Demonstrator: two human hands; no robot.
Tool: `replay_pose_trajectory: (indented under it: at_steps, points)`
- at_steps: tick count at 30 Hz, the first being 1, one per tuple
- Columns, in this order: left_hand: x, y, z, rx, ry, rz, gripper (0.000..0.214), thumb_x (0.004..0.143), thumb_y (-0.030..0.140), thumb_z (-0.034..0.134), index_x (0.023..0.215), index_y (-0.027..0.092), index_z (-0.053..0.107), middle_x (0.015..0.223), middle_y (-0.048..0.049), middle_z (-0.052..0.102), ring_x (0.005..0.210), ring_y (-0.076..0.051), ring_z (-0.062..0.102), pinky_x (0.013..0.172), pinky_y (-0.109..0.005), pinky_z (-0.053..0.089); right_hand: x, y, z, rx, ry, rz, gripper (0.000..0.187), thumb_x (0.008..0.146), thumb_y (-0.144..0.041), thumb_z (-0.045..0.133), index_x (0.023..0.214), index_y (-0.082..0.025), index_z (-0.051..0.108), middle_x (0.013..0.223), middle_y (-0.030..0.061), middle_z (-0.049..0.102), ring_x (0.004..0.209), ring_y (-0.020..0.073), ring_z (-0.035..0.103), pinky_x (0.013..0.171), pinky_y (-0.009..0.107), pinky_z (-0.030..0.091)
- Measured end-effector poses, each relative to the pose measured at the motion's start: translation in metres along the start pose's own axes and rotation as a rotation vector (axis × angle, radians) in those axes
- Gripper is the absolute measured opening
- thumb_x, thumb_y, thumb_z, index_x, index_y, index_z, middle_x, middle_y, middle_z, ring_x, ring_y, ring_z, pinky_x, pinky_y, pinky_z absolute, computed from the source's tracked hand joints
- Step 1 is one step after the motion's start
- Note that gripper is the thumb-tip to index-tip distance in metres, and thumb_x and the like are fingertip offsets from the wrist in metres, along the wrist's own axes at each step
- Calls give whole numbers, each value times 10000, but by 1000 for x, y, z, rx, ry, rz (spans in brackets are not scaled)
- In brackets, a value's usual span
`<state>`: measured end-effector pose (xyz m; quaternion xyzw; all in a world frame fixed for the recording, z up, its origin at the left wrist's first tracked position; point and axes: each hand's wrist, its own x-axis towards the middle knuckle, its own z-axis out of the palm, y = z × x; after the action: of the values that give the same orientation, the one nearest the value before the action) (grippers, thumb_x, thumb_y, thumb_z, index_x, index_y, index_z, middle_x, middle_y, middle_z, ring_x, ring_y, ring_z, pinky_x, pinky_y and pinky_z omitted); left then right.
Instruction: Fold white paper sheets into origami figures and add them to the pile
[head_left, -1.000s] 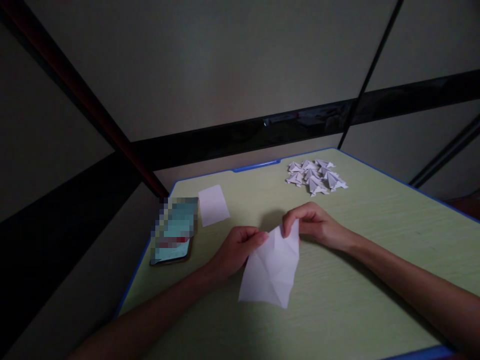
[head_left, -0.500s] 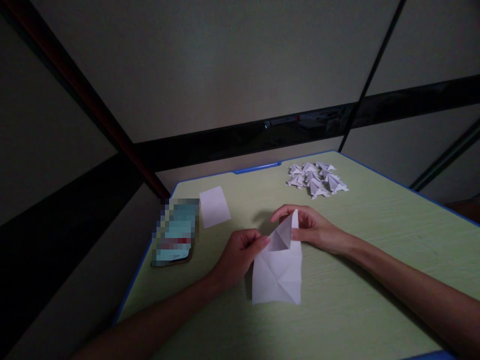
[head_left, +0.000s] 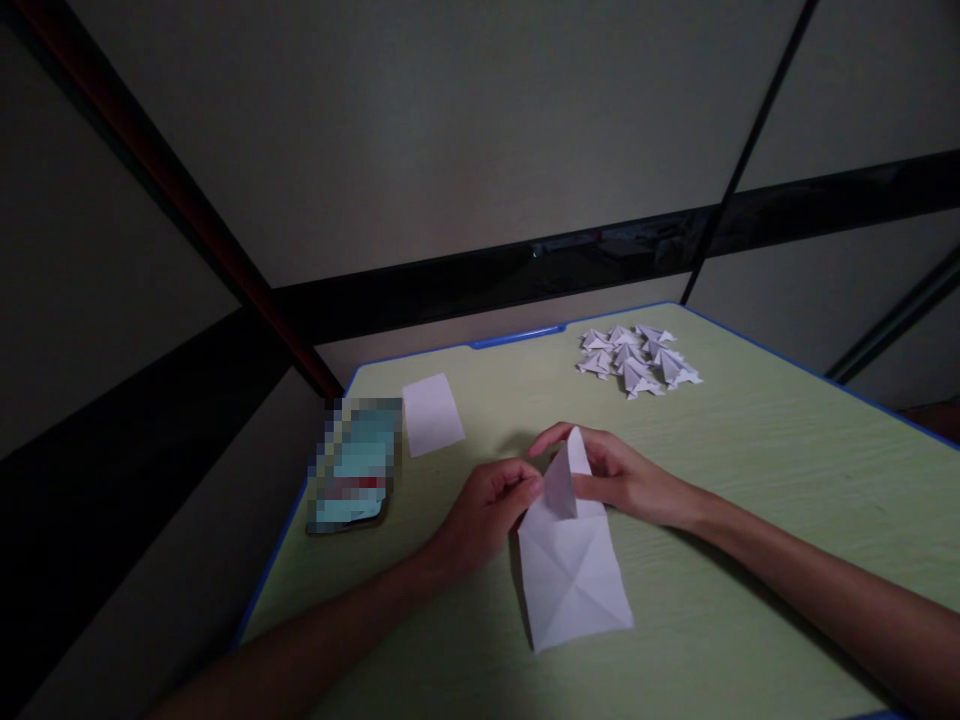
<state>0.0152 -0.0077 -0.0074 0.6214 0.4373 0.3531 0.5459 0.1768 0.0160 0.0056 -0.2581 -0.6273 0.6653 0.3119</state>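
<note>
Between left hand (head_left: 486, 508) and right hand (head_left: 628, 476), creased paper (head_left: 574, 575) sits, apparently pinched by both.

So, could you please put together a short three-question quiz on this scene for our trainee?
1. Multiple choice: what are the left hand and the right hand holding?
A) a mug
B) a creased white paper
C) a pair of scissors

2. True or false: the folded paper figures lie farther across the table than the right hand.

3. Fill in the blank: just to the left of the flat white sheet lies a ____.

Key: 1. B; 2. True; 3. phone.
</note>
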Motion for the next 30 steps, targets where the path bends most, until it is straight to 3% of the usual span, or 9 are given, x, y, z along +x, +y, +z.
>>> replay_pose_trajectory:
  at_steps: [11,17,24,27,30]
  points:
    - [3,-7,1,-131,36,-38,187,654,284,548,578,127,479,522,38,437,475,-63,389,438,-178,262,3,-2,8,-72,112,44,299,588,-186,650,831,-131,484,612,-44,490,505,49,425,429,156,330]
    - [3,1,5,-278,202,-85,212,556,266,642,588,140,474,501,42,503,443,-69,443,425,-170,299,5,-1,11,-37,193,57,284,572,-189,651,800,-130,492,596,-44,491,499,52,425,438,163,322]
    - [3,5,3,-324,276,-74,207,582,306,625,551,121,539,475,40,505,419,-51,411,409,-163,272,5,-3,13,-53,242,66,220,558,-164,627,732,-129,497,603,-31,495,513,70,438,461,185,324]
    - [1,6,2,-423,248,-54,245,607,356,597,636,113,597,534,9,554,460,-70,453,432,-174,304,5,-2,12,-90,307,30,187,580,-179,607,721,-132,494,605,-25,495,514,76,435,449,186,310]
    - [0,6,2,-458,151,-48,274,553,291,654,770,130,607,622,-3,597,511,-90,500,461,-181,333,4,1,10,-137,370,-25,162,611,-184,584,732,-132,489,583,-30,473,499,75,412,427,183,293]
